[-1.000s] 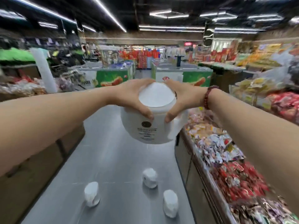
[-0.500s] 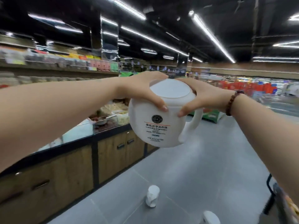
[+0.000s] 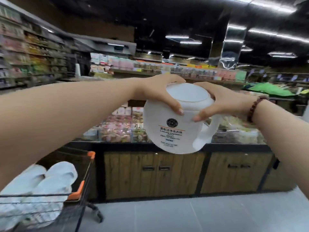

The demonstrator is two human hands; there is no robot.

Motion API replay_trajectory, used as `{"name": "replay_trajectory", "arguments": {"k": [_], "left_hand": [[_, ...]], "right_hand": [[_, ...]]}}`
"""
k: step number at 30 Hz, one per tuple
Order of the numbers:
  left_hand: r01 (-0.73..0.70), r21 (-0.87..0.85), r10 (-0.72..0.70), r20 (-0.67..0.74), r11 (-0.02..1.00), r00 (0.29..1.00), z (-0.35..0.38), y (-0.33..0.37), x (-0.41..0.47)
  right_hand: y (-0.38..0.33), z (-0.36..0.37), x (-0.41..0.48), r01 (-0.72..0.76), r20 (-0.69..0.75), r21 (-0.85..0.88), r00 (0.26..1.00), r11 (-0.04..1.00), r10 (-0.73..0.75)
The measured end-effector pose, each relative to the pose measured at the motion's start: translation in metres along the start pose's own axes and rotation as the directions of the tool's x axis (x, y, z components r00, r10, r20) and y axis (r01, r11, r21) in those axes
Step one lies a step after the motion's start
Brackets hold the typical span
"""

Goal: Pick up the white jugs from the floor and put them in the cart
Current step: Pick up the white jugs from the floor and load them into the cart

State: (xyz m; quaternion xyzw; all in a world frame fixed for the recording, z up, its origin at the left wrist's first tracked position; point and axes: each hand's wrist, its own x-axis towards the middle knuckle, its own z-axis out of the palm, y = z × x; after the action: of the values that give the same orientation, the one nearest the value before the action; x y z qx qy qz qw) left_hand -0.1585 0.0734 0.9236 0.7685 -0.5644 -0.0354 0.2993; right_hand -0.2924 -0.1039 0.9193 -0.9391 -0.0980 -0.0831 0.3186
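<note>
Swung away from the aisle floor, the view now takes in the cart point(image 3: 78, 188) at lower left, with stowed jugs point(image 3: 55, 180) inside. Both the left hand point(image 3: 158, 92) and the right hand point(image 3: 224, 104) keep their grip clasped round the white jug point(image 3: 172, 131), held high and right of the cart; lowering it in likely comes next.

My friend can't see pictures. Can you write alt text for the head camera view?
A left hand and a right hand hold a white jug up by its lid in a shop. Lower left stands a cart with white jugs inside, before a wooden counter.
</note>
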Motion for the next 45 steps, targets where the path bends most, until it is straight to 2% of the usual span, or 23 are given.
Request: {"name": "replay_trajectory", "arguments": {"k": [8,13,19,29,36,45], "left_hand": [[0.231,0.089,-0.222,-0.098,0.969,0.970,-0.105,-0.156,-0.119],[0.397,0.067,-0.382,-0.169,0.915,0.909,-0.144,-0.235,-0.182],[0.523,0.136,-0.496,-0.191,0.841,0.847,-0.167,-0.335,-0.227],[0.689,0.080,-0.668,-0.187,0.720,0.720,-0.191,-0.512,-0.280],[0.750,0.076,-0.737,-0.142,0.657,0.661,-0.206,-0.591,-0.327],[0.738,0.035,-0.737,-0.041,0.674,0.674,-0.207,-0.720,-0.411]], "right_hand": [[-0.055,0.131,0.192,0.142,0.177,0.093,0.972,0.986,-0.157],[-0.083,0.204,0.285,0.230,0.301,0.160,0.915,0.960,-0.270],[-0.073,0.295,0.392,0.251,0.338,0.187,0.891,0.950,-0.302],[-0.057,0.439,0.547,0.294,0.384,0.314,0.830,0.903,-0.404],[-0.063,0.531,0.615,0.286,0.415,0.268,0.828,0.920,-0.378],[-0.079,0.658,0.669,0.214,0.444,0.148,0.858,0.966,-0.258]]}}
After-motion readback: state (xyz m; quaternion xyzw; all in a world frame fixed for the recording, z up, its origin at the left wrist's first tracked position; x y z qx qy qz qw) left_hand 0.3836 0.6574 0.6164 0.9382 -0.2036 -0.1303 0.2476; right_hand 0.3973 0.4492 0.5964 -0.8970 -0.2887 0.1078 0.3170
